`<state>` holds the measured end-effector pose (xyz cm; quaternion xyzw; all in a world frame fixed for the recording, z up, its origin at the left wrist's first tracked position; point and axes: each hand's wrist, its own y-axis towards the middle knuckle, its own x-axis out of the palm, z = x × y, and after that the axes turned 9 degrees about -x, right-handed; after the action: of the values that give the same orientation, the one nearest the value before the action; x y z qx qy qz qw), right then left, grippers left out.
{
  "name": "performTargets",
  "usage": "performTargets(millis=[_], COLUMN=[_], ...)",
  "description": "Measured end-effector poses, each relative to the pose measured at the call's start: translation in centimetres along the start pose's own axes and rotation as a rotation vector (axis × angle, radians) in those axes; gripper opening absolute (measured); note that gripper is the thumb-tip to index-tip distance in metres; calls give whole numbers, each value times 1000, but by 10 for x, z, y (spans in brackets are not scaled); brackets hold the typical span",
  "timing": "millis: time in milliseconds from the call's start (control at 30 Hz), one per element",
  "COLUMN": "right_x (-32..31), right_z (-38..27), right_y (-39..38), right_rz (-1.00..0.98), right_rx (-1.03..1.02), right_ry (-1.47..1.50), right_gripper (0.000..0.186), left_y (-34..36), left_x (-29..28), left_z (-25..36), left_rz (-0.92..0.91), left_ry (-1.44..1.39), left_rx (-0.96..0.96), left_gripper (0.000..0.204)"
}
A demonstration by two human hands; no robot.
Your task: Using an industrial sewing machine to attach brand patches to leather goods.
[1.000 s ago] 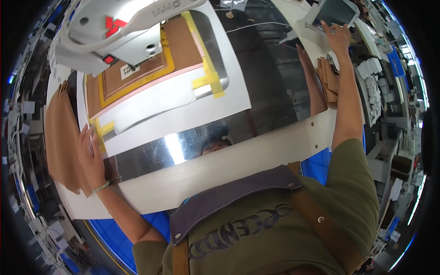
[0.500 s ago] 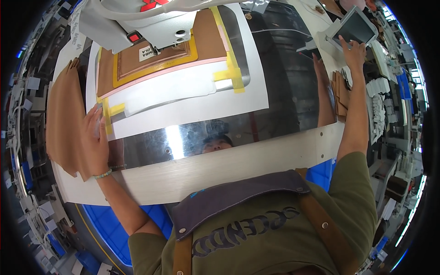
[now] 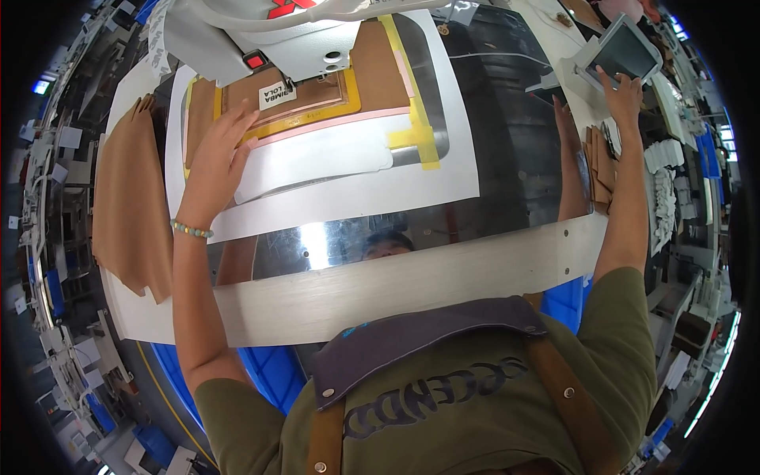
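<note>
My left hand (image 3: 215, 162) reaches over the left part of a sewing template, its fingers stretched and apart with nothing in them. Its fingertips are at a yellow frame (image 3: 351, 101) around a brown panel (image 3: 384, 67); I cannot tell whether they touch. A small white label (image 3: 276, 96) lies on the brown piece inside the frame, under the needle area of a white sewing machine (image 3: 305, 47). At the far right my right hand (image 3: 623, 101) is open, fingertips at the lower edge of a grey control screen (image 3: 627, 54).
Brown sheet pieces (image 3: 133, 206) lie at the table's left. The template rests on a white sheet (image 3: 443, 178) over a shiny metal plate (image 3: 507, 119). Folded brown pieces (image 3: 600, 170) sit near my right forearm. A blue bin (image 3: 273, 368) shows below the table (image 3: 396, 289).
My left hand has moved up and to the right, from the template's lower left corner onto its left part beside the yellow frame. My right hand has stayed at the screen.
</note>
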<state>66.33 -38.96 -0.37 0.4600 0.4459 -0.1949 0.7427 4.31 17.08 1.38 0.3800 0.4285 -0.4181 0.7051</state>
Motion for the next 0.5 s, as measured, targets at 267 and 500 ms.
performTargets(millis=[267,500], right_x=[3,4], right_z=[10,5], right_y=[-5,-1], right_rz=[-45,-35], right_rx=[-90,-83], right_ry=[-61,-84], right_gripper=[90,91], left_y=[29,31], left_x=[24,48], left_z=[36,40], left_rz=[6,-45], left_ry=[102,168], left_rx=[116,200], left_gripper=[44,51])
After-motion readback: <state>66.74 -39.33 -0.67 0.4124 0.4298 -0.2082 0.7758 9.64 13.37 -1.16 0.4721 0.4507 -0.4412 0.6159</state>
